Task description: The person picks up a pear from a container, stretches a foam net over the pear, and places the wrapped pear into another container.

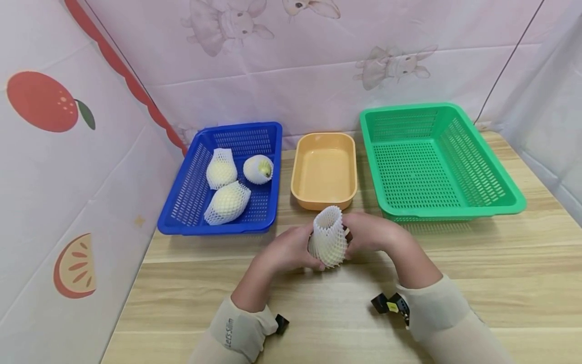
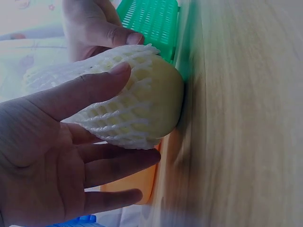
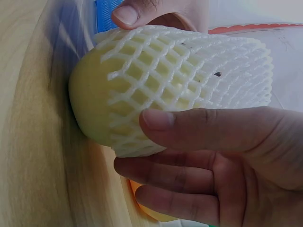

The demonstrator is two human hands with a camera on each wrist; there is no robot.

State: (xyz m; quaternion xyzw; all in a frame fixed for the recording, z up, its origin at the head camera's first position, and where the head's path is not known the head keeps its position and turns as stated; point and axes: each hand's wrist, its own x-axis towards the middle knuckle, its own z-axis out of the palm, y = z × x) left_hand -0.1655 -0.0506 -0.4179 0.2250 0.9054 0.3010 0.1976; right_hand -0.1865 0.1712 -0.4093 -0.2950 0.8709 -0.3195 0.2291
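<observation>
A pale yellow, smooth-skinned fruit (image 2: 166,97) stands in a white foam net sleeve (image 1: 331,237) at the middle of the table, its base at the wood surface. The net's upper end gapes wide above it, and the fruit's bottom shows bare in both wrist views. From the left side my left hand (image 1: 293,248) holds the sleeved fruit, thumb on the netting and fingers around the other side. My right hand (image 1: 367,232) grips it likewise from the right, thumb (image 3: 158,120) pressed on the net. Part of each hand's fingers is hidden in the head view.
At the back left, a blue basket (image 1: 215,230) contains 3 fruits in foam nets. Just beyond my hands lies an orange tray (image 1: 325,174). A larger green basket (image 1: 416,172) stands at the back right. Printed cloth walls border the wooden table (image 1: 336,323).
</observation>
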